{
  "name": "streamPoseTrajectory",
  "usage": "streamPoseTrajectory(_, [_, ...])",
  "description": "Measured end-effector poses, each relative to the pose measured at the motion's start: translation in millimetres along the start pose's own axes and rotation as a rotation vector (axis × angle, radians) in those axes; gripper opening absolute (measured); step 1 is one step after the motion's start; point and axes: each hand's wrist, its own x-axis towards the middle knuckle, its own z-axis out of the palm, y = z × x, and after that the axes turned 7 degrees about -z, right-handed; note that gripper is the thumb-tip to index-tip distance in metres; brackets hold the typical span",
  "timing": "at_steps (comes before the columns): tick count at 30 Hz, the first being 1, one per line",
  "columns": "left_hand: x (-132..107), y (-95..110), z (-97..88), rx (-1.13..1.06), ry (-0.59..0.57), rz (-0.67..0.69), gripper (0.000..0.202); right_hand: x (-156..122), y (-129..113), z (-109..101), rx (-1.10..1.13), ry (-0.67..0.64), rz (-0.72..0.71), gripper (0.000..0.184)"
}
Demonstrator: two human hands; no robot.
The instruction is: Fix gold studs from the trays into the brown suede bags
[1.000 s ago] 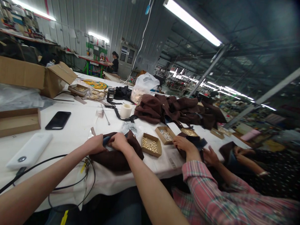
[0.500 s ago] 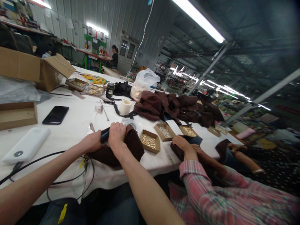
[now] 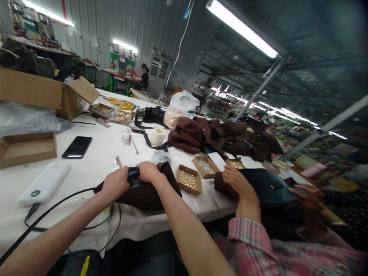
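Observation:
A dark brown fabric piece [image 3: 139, 197] with a smooth dark blue side lies at the table's front edge. My left hand [image 3: 117, 185] is closed around its near-left part, where a folded dark blue strip shows between the two hands. Just to the right, my right hand [image 3: 150, 172] grips the far edge with the fingers curled over; the fingertips are hidden. A cardboard tray [image 3: 197, 189] of gold-coloured metal snaps stands right of the brown piece. Behind my hands lies a clear plastic bag [image 3: 162, 156] of small parts.
At right, a co-worker in a plaid sleeve [image 3: 247, 230] handles a brown and blue piece [image 3: 263, 185]. A pile of brown fabric [image 3: 208, 135] lies behind. Leftward are a phone [image 3: 77, 147], a white power bank [image 3: 45, 183] with a black cable, and a cardboard tray [image 3: 25, 148].
My left hand has turned over the fabric's edge; the right hand has shifted slightly along it. The co-worker has spread their piece rightward, showing its blue side. The view has shifted a little.

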Motion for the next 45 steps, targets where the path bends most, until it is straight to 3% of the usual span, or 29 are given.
streamPoseTrajectory(4, [-22, 8, -4.2, 0.036, 0.097, 0.086, 0.021, -8, -2, 0, -0.018, -0.016, -0.034, 0.025])
streamPoseTrajectory(10, [-51, 10, -16.5, -0.065, 0.178, 0.173, 0.014, -39, -14, 5, -0.083, 0.100, -0.030, 0.029])
streamPoseTrajectory(13, [-65, -1, -30.2, -0.413, 0.049, 0.089, 0.060, -67, -20, 10, -0.108, 0.254, -0.047, 0.021])
streamPoseTrajectory(16, [-81, -9, -53.1, -0.723, -0.134, 0.045, 0.099, -100, -25, 13, -0.095, 0.529, -0.162, 0.021])
streamPoseTrajectory(18, [-93, -6, -69.9, -0.741, -0.208, 0.157, 0.087, -121, -28, 14, -0.055, 0.682, -0.234, 0.020])
streamPoseTrajectory(21, [-113, 10, -85.7, -0.623, -0.200, 0.342, 0.040, -144, -31, 19, 0.024, 0.888, -0.311, 0.021])
streamPoseTrajectory(23, [-125, 22, -84.8, -0.546, -0.122, 0.384, 0.026, -156, -32, 24, 0.045, 1.022, -0.339, 0.023])
streamPoseTrajectory(25, [-136, 29, -75.4, -0.477, -0.033, 0.401, 0.031, -166, -31, 30, 0.034, 1.101, -0.347, 0.025])
streamPoseTrajectory(31, [-160, 25, -35.6, -0.300, 0.207, 0.548, 0.059, -188, -31, 40, -0.015, 1.106, -0.411, 0.030])
streamPoseTrajectory(35, [-175, 20, -27.5, -0.322, 0.323, 0.633, 0.072, -197, -32, 47, 0.017, 1.163, -0.425, 0.031])
streamPoseTrajectory(37, [-181, 17, -32.6, -0.408, 0.272, 0.632, 0.077, -202, -35, 48, 0.018, 1.200, -0.423, 0.033])
streamPoseTrajectory(39, [-185, 13, -43.2, -0.535, 0.173, 0.602, 0.065, -212, -42, 43, 0.017, 1.216, -0.417, 0.034])
streamPoseTrajectory(41, [-188, 8, -56.9, -0.674, 0.057, 0.529, 0.045, -228, -52, 30, 0.012, 1.209, -0.382, 0.032])
streamPoseTrajectory(45, [-196, 5, -76.3, -0.763, -0.163, 0.413, 0.049, -271, -81, -6, -0.029, 1.146, -0.271, 0.031])
